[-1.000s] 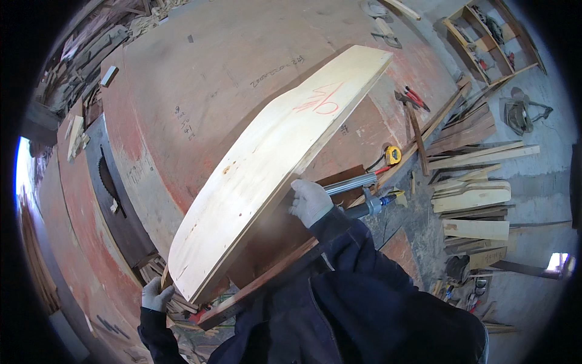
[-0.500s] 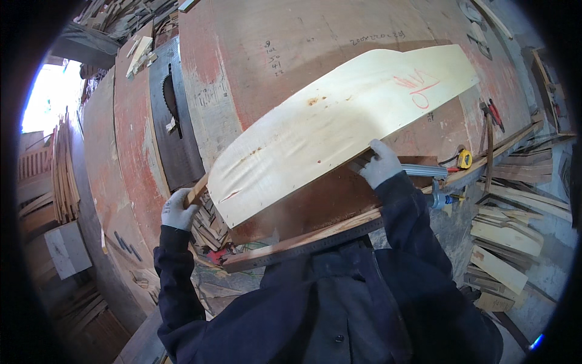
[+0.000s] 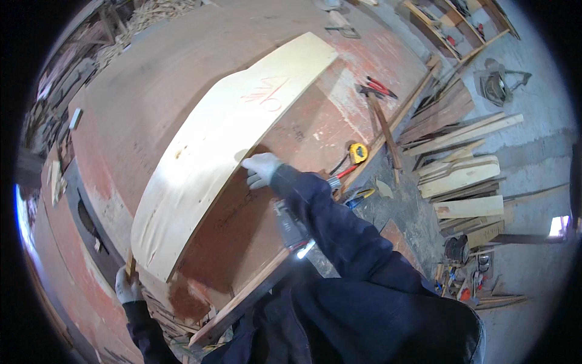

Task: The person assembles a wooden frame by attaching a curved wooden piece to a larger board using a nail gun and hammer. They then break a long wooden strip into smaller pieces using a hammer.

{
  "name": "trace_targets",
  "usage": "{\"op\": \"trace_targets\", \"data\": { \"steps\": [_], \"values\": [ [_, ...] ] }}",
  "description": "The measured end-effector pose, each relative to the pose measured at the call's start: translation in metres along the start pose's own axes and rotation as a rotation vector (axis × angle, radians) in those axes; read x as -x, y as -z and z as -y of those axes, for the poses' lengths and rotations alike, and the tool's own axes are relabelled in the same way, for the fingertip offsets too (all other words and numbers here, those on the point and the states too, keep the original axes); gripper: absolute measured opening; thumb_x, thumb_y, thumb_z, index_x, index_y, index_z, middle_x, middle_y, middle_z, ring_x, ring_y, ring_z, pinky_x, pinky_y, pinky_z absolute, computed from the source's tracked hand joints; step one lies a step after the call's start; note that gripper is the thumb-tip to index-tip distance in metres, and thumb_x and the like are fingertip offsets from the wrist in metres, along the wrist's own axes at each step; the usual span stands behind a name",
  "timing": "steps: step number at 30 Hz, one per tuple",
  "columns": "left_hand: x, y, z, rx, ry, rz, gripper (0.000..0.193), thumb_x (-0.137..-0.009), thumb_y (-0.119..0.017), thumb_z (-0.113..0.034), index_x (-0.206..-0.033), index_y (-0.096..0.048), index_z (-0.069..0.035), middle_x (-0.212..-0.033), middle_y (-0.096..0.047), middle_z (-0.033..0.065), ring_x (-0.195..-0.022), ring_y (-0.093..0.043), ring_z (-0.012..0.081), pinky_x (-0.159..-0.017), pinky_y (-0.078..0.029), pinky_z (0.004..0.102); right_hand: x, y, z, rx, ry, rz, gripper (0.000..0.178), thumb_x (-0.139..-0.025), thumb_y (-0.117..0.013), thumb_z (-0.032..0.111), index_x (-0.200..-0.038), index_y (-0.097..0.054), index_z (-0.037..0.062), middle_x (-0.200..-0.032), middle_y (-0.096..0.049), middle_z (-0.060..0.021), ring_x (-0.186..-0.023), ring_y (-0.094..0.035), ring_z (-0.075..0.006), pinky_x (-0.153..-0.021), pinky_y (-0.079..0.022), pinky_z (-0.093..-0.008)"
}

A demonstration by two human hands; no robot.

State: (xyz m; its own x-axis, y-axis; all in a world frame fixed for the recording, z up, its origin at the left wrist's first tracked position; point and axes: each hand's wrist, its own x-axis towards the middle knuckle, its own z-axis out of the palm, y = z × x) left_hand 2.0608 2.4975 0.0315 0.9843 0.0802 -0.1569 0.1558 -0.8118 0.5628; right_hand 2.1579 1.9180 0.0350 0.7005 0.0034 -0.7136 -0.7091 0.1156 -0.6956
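A long pale wooden board (image 3: 194, 145) with one curved edge and red pencil-like marks lies tilted across the bench. My right hand (image 3: 262, 170), in a light glove, is closed on the board's near straight edge about halfway along. At the board's lower left end, my gloved left hand (image 3: 127, 286) is closed round a short wooden strip (image 3: 130, 264), whose upper end meets the board's corner. Part of the left fingers is hidden behind the strip. Under my right forearm, a dark hand tool (image 3: 292, 227) rests near the bench edge; its kind is unclear.
A saw blade (image 3: 90, 217) stands up through the bench at left. Toward the right edge lie a yellow tape measure (image 3: 357, 152), a hammer (image 3: 382, 127) and red-handled pliers (image 3: 381, 88). Wood offcuts (image 3: 464, 173) are stacked on the floor at right.
The view has swung to the right, so the board and bench appear turned and further left. Both hands keep their hold. The dark tool now shows below my right forearm.
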Motion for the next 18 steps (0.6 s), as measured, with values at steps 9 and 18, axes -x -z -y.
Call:
{"op": "trace_targets", "data": {
  "steps": [9, 18],
  "values": [
    [0.054, -0.067, 0.002, -0.053, 0.077, 0.028, 0.023, -0.082, -0.07, -0.017, -0.1, -0.066, -0.003, -0.084, -0.066, 0.0174, -0.076, -0.063, 0.0286, -0.071, -0.049, 0.0375, 0.122, 0.34, -0.046, 1.4, 0.222, -1.277, 0.05, -0.084, -0.066, 0.033, -0.122, -0.06, 0.0019, -0.115, -0.065, -0.021, -0.105, -0.063, -0.04, -0.091, -0.05, -0.0474],
    [0.057, -0.076, -0.072, -0.39, 0.156, -0.001, 0.029, -0.087, -0.065, -0.019, -0.113, -0.066, -0.005, -0.106, -0.066, 0.0193, -0.101, -0.063, 0.0381, -0.087, -0.05, 0.0441, 0.09, 0.456, -0.103, 1.2, -0.072, -1.136, 0.067, -0.085, -0.063, 0.03, -0.143, -0.042, 0.0057, -0.131, -0.058, -0.025, -0.118, -0.059, -0.0407, -0.1, -0.046, -0.0472]
  ]
}}
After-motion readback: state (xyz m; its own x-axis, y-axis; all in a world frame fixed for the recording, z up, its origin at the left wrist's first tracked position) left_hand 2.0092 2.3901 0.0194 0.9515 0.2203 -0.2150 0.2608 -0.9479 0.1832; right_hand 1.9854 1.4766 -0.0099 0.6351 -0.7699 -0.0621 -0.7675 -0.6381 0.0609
